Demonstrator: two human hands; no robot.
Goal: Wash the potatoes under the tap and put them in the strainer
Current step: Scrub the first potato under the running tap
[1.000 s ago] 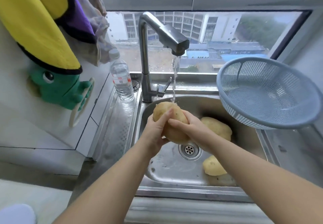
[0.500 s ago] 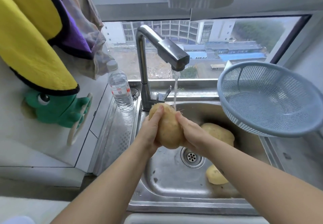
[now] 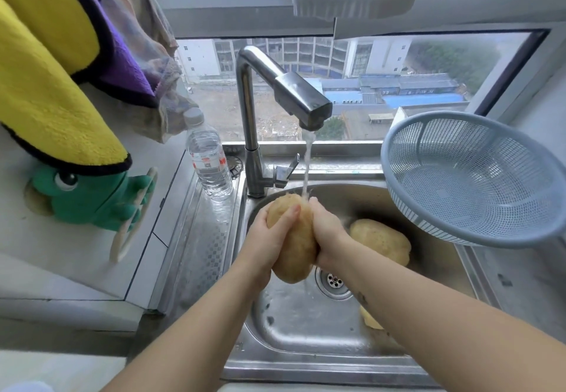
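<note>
Your left hand (image 3: pixel 266 247) and right hand (image 3: pixel 326 238) are both clamped on the same potato (image 3: pixel 297 257), one on each flank, left fingers curled over its front and right fingers wrapped round its far side. A second ago you had it lying slantwise with both sets of fingers meeting across the top. Since then you have turned it up on end, so its long axis now runs nearly straight up and down and your palms squeeze it from the sides. It hangs above the sink (image 3: pixel 294 327), just this side of the drain (image 3: pixel 333 280).

The water stream (image 3: pixel 307 165) from the tap (image 3: pixel 301 97) now lands on the potato's top end and on your right fingertips, then runs down its length. That turn brings a fresh face under the flow, so I judge you are partway through scrubbing this first potato, not finished with it.

A second potato (image 3: pixel 379 240) lies on the sink floor just behind your right wrist, and a third, paler one (image 3: pixel 370 319) shows partly from under your right forearm. The strainer (image 3: pixel 453 159) sits tilted at the sink's right edge, with no potato in it yet. Once this one is rinsed all round, it is a short carry to your right, and two remain to wash
</note>
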